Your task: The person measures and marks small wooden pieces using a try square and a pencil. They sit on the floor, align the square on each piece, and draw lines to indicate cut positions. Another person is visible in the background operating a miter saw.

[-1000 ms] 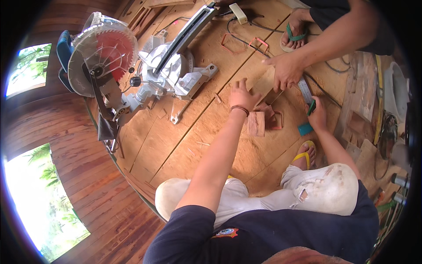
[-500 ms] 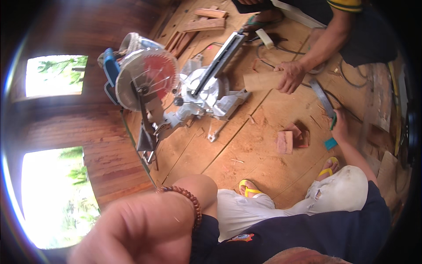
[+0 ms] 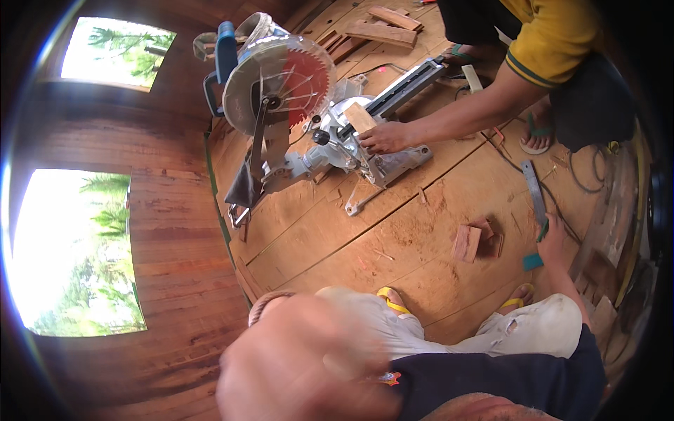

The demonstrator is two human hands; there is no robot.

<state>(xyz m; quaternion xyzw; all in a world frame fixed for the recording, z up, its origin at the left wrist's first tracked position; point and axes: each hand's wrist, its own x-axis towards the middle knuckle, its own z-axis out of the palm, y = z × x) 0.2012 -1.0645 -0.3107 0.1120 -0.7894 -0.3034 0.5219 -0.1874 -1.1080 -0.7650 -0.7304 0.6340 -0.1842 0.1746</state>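
Observation:
Close in front, my left hand (image 3: 302, 358) is raised and smeared by motion, with a beaded bracelet (image 3: 270, 303) at the wrist; its fingers cannot be made out. Low at the right, my right hand (image 3: 552, 238) is closed at the green grip of a flat metal-bladed tool (image 3: 533, 186) lying along the floor. Part of that grip is hidden by the fingers. A teal piece (image 3: 532, 262) shows beside the hand. Left of it sit several short reddish wood blocks (image 3: 466, 243), apart from my hand.
A mitre saw (image 3: 281, 84) with a red-and-grey round blade stands on the plank floor (image 3: 393, 231). A co-worker's hand (image 3: 385, 137) holds a wood block (image 3: 359, 118) on its table. Wood offcuts (image 3: 382, 34) lie behind; a cable (image 3: 554, 207) runs at right.
The co-worker's hand has moved left, bringing the wood block onto the saw's table. My left hand has shifted right across the foreground. My right hand stays at the green grip.

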